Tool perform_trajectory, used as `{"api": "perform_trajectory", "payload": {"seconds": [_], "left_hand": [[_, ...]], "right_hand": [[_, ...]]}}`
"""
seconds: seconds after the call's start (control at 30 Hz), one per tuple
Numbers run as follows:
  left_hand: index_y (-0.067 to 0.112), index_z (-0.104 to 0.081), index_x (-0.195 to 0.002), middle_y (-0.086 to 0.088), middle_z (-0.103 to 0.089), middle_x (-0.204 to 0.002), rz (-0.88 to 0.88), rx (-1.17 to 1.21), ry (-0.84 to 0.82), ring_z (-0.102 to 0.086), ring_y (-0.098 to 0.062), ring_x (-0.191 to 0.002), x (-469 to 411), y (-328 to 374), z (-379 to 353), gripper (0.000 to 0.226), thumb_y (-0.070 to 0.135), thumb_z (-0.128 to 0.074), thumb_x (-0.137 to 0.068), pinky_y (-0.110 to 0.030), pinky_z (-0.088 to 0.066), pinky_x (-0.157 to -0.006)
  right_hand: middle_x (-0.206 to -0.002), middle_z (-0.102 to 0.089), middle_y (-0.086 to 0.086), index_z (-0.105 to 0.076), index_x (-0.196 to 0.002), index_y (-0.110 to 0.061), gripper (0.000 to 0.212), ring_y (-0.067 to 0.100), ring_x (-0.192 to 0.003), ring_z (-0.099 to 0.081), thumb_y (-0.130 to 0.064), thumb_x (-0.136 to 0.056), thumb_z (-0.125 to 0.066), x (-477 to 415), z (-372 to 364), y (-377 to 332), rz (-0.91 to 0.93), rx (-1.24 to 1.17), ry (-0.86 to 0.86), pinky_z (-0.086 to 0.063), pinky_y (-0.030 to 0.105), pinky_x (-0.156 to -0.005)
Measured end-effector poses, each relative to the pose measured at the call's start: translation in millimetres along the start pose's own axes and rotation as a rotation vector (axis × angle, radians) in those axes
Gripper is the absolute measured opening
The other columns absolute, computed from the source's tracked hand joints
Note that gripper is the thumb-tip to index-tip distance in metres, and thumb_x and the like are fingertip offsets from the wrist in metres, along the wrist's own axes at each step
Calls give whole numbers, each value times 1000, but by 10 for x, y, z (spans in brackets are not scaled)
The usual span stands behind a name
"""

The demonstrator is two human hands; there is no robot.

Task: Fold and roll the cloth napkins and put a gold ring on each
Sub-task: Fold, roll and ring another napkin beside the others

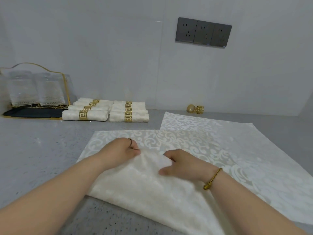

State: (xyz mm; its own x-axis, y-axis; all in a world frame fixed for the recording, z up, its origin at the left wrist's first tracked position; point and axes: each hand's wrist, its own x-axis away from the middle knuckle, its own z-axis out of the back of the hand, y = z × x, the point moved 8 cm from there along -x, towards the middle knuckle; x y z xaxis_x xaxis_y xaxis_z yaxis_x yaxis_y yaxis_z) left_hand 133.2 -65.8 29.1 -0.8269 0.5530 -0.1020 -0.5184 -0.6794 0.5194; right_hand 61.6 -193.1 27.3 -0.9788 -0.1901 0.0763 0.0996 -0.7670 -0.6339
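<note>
Left hand, right hand pinch napkin on countertop.

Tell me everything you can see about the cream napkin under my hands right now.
The cream damask cloth napkin lies on the grey speckled countertop, woven with a pale scroll pattern. Its near part is folded over away from you, showing a plainer, softly creased underside. The left hand and right hand both pinch the folded edge near its middle with curled fingers. A second patterned cloth lies flat at its far right; which overlaps which is unclear.
</note>
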Motion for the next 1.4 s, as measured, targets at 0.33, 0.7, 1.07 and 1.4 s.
{"api": "perform_trajectory", "payload": {"seconds": [0.33, 0.7, 1.07, 1.4], "left_hand": [[14, -41, -70, 1, -41, -65, 335, -142, -59, -39, -10, -62, 329, -894, 592, 32, 26, -68, -80, -17, -25, -49], [24, -57, -96, 1, -60, -116, 398, -207, 163, -53, -19, -103, 338, -1042, 495, 15, 35, -59, -85, -27, -38, -82], [32, -12, -145, 14, -2, -154, -68, -280, -126, -2, -5, -141, 632, 147, -278, 63, 61, -15, -89, -20, 7, -110], [29, -6, -146, 11, 4, -155, -110, -367, -193, 6, -3, -141, 528, 85, -649, 114, 87, 15, -50, -17, 11, -104]], "right_hand": [[-72, -50, -13, -51, -69, -27, 21, 2, -65, -45, -38, -81, -64, 542, 583, 865, -433, 306, -257, -35, 15, -61], [-90, -55, 2, -60, -88, -13, 8, 9, -76, -50, -10, -82, -65, 584, 939, 1400, -541, -199, 365, -39, 22, -68], [-115, -61, 15, -61, -101, -9, 19, 29, -100, -52, -7, -90, -46, 436, 1065, 1282, -448, 207, 722, -37, 30, -81], [-121, -62, 9, -64, -112, -9, 53, 23, -114, -58, -36, -82, -28, 205, -350, -253, 105, 570, 363, -41, 32, -100]]}}
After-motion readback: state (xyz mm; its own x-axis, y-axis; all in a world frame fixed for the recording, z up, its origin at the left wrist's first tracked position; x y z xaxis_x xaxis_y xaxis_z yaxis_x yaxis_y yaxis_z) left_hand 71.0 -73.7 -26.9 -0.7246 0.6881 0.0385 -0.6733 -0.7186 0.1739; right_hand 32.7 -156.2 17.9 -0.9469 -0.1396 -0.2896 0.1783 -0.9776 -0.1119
